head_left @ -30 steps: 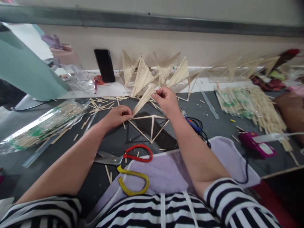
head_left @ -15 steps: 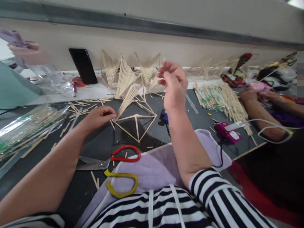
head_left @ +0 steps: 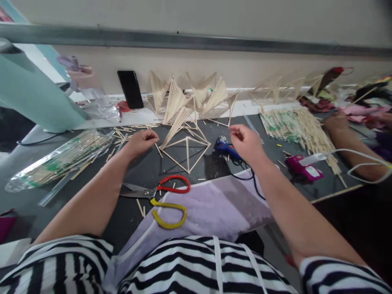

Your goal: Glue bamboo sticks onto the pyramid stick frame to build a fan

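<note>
My left hand [head_left: 143, 143] is closed in a pinch just left of a frame of thin wooden sticks [head_left: 188, 153]; whatever its fingertips hold, if anything, is hidden. The frame lies on the dark table, with a fan of sticks [head_left: 176, 127] rising at its left corner. To the right, my right hand [head_left: 246, 141] has its fingers curled together above a blue glue gun [head_left: 226, 149], not gripping it. Its fingertips are close to the foot of a finished stick model [head_left: 216, 102]; I cannot make out anything between them.
Scissors [head_left: 150, 193] with red and yellow handles lie in front, partly over a lilac cloth [head_left: 208, 200]. Bagged sticks [head_left: 64, 157] are at left, and a stick pile [head_left: 317, 136] at right, near a co-worker's arm [head_left: 352, 147]. A phone [head_left: 131, 90] leans at the back; a magenta power adapter [head_left: 306, 168] sits right.
My right hand has come down from in front of the stick models to above the glue gun. My left hand stays pinched beside the frame. The view has shifted left.
</note>
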A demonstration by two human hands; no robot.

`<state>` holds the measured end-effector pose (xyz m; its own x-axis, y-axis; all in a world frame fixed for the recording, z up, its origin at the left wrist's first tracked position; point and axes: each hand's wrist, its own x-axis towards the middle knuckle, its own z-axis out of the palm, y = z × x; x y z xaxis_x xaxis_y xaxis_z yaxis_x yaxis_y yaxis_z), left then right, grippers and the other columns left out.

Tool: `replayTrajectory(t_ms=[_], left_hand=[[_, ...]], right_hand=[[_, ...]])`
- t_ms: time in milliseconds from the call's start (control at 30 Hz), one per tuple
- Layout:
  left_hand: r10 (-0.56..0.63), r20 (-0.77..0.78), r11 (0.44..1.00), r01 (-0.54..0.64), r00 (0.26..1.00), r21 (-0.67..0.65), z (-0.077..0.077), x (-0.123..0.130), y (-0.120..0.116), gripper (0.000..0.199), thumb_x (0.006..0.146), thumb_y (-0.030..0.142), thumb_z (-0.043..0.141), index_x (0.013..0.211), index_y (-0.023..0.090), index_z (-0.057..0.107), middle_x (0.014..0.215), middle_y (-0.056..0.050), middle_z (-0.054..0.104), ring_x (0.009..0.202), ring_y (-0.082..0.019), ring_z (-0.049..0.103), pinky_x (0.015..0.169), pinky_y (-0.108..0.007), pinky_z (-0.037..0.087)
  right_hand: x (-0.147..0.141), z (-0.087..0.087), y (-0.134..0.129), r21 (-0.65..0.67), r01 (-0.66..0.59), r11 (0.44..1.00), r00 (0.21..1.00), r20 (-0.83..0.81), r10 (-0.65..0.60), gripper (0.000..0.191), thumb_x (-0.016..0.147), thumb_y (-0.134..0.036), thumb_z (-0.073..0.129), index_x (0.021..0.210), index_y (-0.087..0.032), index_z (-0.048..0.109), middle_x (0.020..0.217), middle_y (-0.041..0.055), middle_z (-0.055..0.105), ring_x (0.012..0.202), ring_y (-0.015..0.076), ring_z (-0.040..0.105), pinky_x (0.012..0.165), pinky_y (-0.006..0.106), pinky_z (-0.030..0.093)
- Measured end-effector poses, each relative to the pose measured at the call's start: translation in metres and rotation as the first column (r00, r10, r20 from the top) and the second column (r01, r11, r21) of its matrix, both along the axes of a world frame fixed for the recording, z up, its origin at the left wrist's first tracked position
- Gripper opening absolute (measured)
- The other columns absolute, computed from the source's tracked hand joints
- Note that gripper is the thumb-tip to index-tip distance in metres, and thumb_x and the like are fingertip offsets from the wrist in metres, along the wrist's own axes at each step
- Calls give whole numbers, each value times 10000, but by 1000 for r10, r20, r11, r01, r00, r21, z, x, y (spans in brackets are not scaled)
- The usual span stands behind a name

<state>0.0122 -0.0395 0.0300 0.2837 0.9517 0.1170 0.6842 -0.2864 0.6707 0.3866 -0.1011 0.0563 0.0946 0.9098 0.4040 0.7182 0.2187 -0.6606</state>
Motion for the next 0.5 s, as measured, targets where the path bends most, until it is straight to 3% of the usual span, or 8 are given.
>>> replayTrajectory(t_ms=[100,200,333,500], left_hand=[[4,-122,998,3,993,55,-5,-7,2,229,765,327,524,838,158,659,777,-33,628,745,-172,551,687,-261,421],[-35,-285,986,79,958,144,-13,-14,7,280,775,221,475,942,173,695,933,-79,650,899,-217,579,834,-311,437],[-98,-448,959,206,888,197,-24,-18,17,351,776,150,441,1008,170,703,1001,-119,616,1000,-247,551,889,-340,429],[-189,-501,942,301,845,152,-21,-25,19,232,737,140,498,835,180,704,926,-102,596,902,-226,546,790,-316,438]], right_hand=[[20,-28,-5,-195,107,975,962,268,-52,399,745,-124,526,1128,-128,637,1034,130,673,908,233,630,862,379,494],[29,-42,-12,-311,167,936,894,448,-10,518,710,-128,552,1227,-127,586,1198,162,626,1075,278,592,923,384,460],[26,-48,-15,-368,209,906,860,510,9,555,680,-112,566,1232,-170,575,1208,149,630,1103,303,586,905,399,457],[25,-50,-9,-357,264,896,853,521,-44,487,674,-118,593,1161,-128,586,1127,178,656,1032,306,615,857,384,470]])
